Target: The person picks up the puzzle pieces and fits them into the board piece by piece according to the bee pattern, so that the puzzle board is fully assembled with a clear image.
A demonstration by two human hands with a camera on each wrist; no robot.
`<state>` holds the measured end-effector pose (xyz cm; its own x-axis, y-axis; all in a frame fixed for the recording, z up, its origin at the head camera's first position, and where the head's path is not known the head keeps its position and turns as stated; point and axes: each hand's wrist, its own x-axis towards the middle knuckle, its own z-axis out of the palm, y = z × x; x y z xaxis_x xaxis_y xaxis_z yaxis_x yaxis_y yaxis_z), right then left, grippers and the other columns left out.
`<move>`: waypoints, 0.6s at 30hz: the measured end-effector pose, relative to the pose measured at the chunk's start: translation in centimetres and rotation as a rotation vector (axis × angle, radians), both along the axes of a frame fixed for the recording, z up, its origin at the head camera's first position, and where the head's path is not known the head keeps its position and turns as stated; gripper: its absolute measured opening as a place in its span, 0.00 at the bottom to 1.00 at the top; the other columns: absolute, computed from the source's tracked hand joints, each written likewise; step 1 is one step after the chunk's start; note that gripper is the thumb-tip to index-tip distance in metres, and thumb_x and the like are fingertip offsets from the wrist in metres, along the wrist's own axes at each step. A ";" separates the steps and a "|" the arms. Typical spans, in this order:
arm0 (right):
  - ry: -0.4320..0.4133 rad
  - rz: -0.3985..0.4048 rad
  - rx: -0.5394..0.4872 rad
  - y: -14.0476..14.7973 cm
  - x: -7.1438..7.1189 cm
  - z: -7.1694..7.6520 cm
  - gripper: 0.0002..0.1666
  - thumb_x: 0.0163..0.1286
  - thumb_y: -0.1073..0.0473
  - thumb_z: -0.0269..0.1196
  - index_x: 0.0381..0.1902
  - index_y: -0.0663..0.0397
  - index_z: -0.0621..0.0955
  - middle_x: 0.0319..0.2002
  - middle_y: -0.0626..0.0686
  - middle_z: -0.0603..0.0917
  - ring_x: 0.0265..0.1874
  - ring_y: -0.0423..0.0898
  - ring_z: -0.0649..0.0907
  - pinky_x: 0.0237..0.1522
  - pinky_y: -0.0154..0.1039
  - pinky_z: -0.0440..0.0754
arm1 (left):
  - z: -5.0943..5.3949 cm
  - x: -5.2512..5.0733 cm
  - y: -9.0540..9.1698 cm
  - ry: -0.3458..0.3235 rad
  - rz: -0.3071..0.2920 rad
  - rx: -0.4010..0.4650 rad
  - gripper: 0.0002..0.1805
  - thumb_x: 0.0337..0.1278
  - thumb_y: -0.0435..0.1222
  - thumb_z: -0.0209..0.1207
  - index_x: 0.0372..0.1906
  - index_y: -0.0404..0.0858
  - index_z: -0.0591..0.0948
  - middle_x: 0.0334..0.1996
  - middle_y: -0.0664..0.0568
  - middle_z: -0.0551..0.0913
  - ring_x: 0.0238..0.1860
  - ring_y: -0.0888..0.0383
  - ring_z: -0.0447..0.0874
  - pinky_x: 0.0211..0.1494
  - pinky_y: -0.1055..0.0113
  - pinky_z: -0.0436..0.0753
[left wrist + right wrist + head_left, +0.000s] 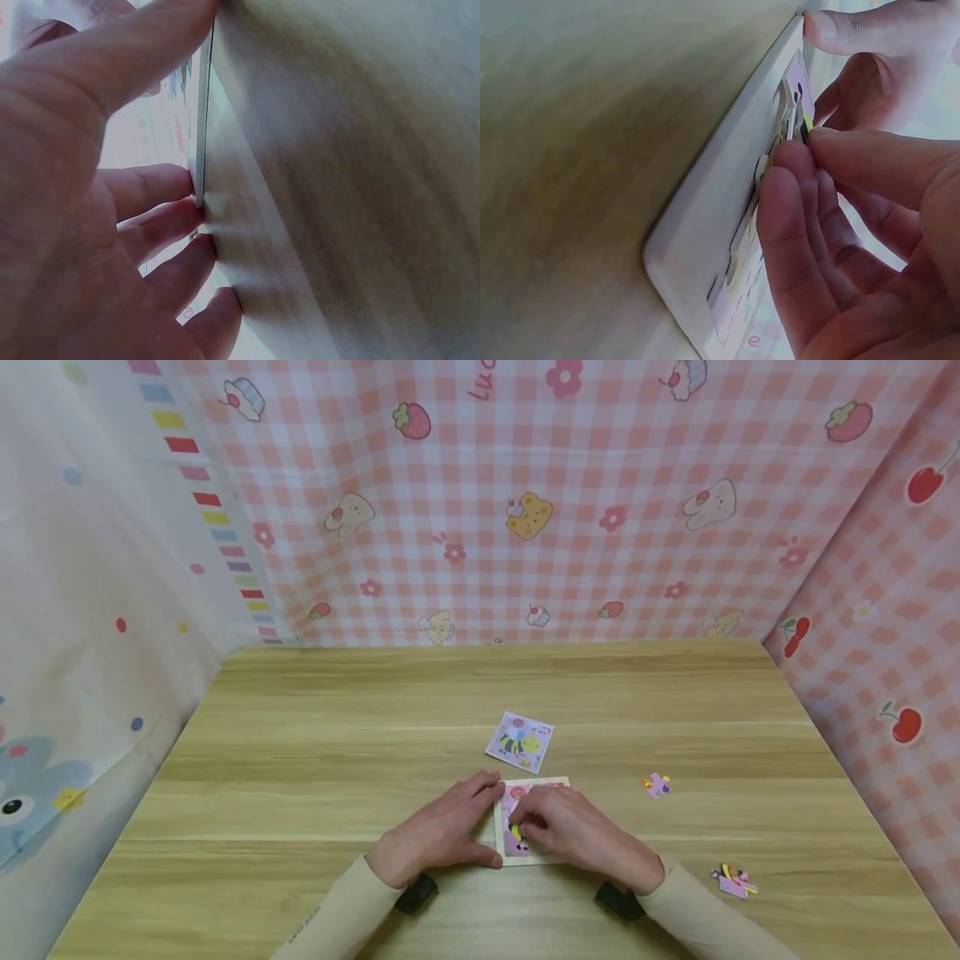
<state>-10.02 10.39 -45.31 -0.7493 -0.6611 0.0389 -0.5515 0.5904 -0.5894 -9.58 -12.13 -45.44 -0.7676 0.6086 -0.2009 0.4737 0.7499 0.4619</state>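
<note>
A shallow puzzle tray [498,835] with a pale border lies on the table, with several purple and yellow pieces set inside it. My left hand [442,827] rests against the tray's left side, thumb at the near corner and the other fingers towards the far corner. In the left wrist view its fingertips [180,182] touch the tray's edge and the table. Over the tray, my right hand [573,831] pinches a puzzle piece [805,129] between thumb and fingers. That piece shows yellow and black, and the fingers hide part of it.
Just beyond the tray lies a square picture card [520,742] with a bee on it. Two spots to the right hold loose pieces: a purple puzzle piece [656,786] and, nearer, a yellow, black and pink piece [733,882]. Patterned curtains [465,510] stand behind and beside the table.
</note>
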 end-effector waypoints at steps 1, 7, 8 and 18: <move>0.013 0.009 0.005 0.0 0.0 0.0 0.07 0.66 0.67 0.69 0.39 0.51 0.90 0.34 0.40 0.85 0.34 0.35 0.79 0.47 0.44 0.80 | 0.0 0.0 0.0 0.001 -0.001 0.000 0.52 0.53 0.52 0.76 0.77 0.33 0.67 0.78 0.43 0.63 0.76 0.46 0.64 0.77 0.52 0.67; 0.039 0.051 0.019 0.2 0.1 0.1 0.08 0.67 0.66 0.69 0.42 0.53 0.91 0.38 0.44 0.86 0.38 0.36 0.80 0.43 0.39 0.81 | -0.1 0.0 0.0 0.013 -0.006 -0.003 0.52 0.53 0.53 0.76 0.76 0.32 0.67 0.78 0.43 0.63 0.75 0.46 0.64 0.77 0.52 0.68; 0.035 0.056 0.020 0.2 0.1 0.1 0.09 0.68 0.66 0.69 0.43 0.53 0.92 0.38 0.45 0.85 0.37 0.36 0.79 0.42 0.38 0.80 | -0.1 0.0 0.0 0.016 -0.006 -0.004 0.52 0.53 0.52 0.76 0.76 0.32 0.67 0.78 0.43 0.63 0.75 0.46 0.65 0.77 0.52 0.68; 0.060 0.122 0.065 0.5 0.0 0.2 0.11 0.70 0.63 0.68 0.48 0.54 0.91 0.38 0.44 0.82 0.34 0.33 0.75 0.36 0.30 0.77 | -0.1 -0.1 -0.1 0.042 -0.019 0.002 0.51 0.52 0.52 0.77 0.75 0.31 0.68 0.76 0.42 0.64 0.73 0.46 0.67 0.76 0.53 0.70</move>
